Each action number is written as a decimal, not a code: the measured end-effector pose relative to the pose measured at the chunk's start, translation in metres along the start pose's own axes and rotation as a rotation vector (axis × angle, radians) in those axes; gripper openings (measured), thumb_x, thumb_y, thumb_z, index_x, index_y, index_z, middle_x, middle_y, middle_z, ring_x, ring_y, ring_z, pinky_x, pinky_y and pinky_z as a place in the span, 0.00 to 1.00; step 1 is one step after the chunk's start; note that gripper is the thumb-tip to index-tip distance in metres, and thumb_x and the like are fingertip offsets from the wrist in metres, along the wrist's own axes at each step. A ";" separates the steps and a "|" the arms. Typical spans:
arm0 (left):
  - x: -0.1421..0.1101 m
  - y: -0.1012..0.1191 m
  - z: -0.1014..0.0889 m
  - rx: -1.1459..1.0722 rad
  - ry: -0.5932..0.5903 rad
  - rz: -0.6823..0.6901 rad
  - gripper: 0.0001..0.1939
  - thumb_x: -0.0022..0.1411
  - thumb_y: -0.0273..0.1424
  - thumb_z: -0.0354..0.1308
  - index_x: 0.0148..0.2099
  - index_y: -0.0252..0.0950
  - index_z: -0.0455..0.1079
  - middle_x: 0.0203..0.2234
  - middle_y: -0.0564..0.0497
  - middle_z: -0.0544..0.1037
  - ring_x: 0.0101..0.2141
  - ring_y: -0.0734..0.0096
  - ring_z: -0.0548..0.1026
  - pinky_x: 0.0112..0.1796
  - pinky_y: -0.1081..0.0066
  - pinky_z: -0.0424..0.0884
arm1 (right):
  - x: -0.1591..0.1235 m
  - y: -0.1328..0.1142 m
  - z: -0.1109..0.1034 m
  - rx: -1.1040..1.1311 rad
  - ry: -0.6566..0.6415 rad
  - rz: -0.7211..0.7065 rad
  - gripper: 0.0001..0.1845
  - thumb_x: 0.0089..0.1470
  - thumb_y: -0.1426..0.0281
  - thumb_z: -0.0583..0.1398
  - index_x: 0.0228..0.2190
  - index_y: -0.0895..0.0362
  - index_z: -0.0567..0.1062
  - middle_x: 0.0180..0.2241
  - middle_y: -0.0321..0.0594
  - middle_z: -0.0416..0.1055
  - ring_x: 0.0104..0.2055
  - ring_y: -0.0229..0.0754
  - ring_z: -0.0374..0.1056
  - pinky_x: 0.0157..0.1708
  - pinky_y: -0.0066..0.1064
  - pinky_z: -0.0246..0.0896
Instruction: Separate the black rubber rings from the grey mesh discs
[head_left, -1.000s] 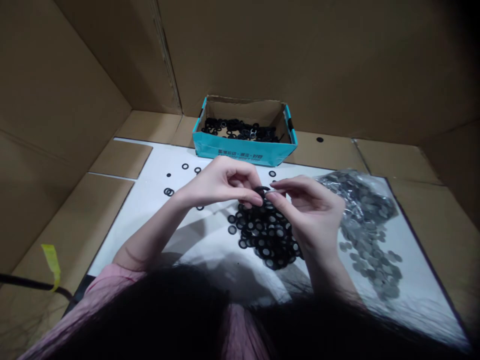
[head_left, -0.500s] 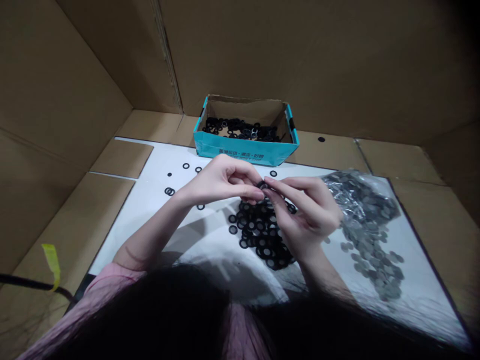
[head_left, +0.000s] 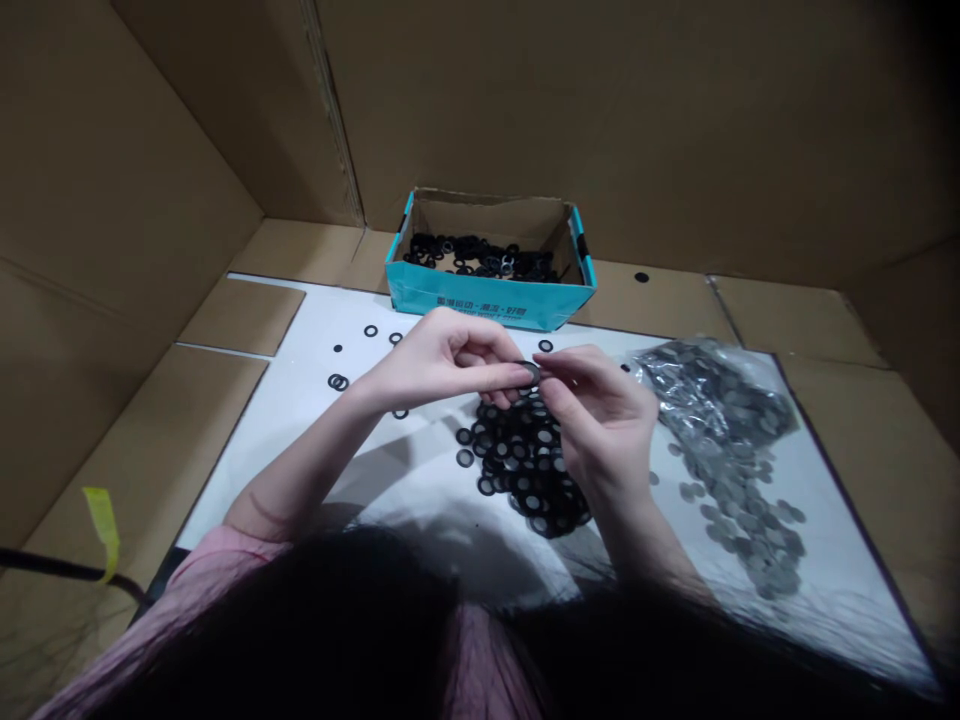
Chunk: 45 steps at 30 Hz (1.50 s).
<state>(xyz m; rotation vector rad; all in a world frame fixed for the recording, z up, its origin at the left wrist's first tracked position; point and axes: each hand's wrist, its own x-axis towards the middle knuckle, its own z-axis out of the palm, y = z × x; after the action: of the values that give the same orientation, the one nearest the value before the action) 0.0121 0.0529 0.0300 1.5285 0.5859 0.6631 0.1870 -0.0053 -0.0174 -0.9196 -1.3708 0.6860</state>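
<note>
Between thumb and fingers, my left hand [head_left: 469,360] pinches a black ring with a grey disc in it [head_left: 530,375]. The ring's grey face shows, tilted toward me. From the other side my right hand [head_left: 604,410] closes thumb and forefinger at the ring's right edge. Both hands hover over a heap of black rings with grey centres [head_left: 525,460] on the white board. Part of the heap is hidden by my fingers.
An open blue cardboard box [head_left: 491,300] holding black rings stands at the back. Loose rings [head_left: 339,382] lie on the left. To the right, grey discs [head_left: 754,520] spill from a clear plastic bag [head_left: 712,390]. Cardboard walls [head_left: 600,130] surround the board.
The ring has turned so that its grey face shows more clearly. My right hand has shifted slightly and its fingers are drawn in more; my left hand has hardly moved.
</note>
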 end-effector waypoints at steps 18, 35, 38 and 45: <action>0.001 -0.007 0.004 0.008 0.073 0.021 0.08 0.60 0.29 0.62 0.36 0.30 0.67 0.23 0.52 0.78 0.26 0.72 0.80 0.29 0.76 0.79 | 0.000 -0.006 0.002 -0.514 -0.020 -0.203 0.04 0.56 0.76 0.59 0.30 0.56 0.72 0.28 0.36 0.70 0.31 0.37 0.66 0.31 0.31 0.61; 0.004 -0.001 0.002 -0.101 -0.064 0.016 0.07 0.61 0.25 0.61 0.33 0.30 0.65 0.20 0.54 0.75 0.21 0.81 0.75 0.24 0.82 0.73 | 0.005 -0.006 -0.003 -0.293 -0.228 -0.104 0.11 0.62 0.74 0.54 0.27 0.56 0.67 0.25 0.33 0.63 0.28 0.33 0.59 0.28 0.29 0.54; 0.004 -0.002 0.002 -0.116 -0.083 -0.013 0.08 0.61 0.27 0.62 0.33 0.30 0.65 0.20 0.53 0.75 0.22 0.80 0.76 0.24 0.82 0.74 | 0.004 -0.005 -0.003 -0.254 -0.228 -0.094 0.13 0.62 0.74 0.54 0.25 0.56 0.67 0.23 0.33 0.62 0.26 0.33 0.58 0.27 0.29 0.54; 0.002 -0.002 -0.005 -0.113 -0.228 -0.066 0.08 0.63 0.28 0.60 0.33 0.30 0.66 0.20 0.52 0.76 0.20 0.79 0.76 0.23 0.81 0.72 | 0.003 -0.004 -0.002 -0.169 -0.216 -0.106 0.12 0.61 0.74 0.55 0.24 0.56 0.68 0.23 0.33 0.64 0.27 0.33 0.61 0.28 0.29 0.56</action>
<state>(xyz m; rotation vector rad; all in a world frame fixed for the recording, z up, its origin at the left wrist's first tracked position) 0.0100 0.0579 0.0286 1.4481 0.4169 0.4557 0.1887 -0.0053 -0.0124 -0.9173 -1.6783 0.6085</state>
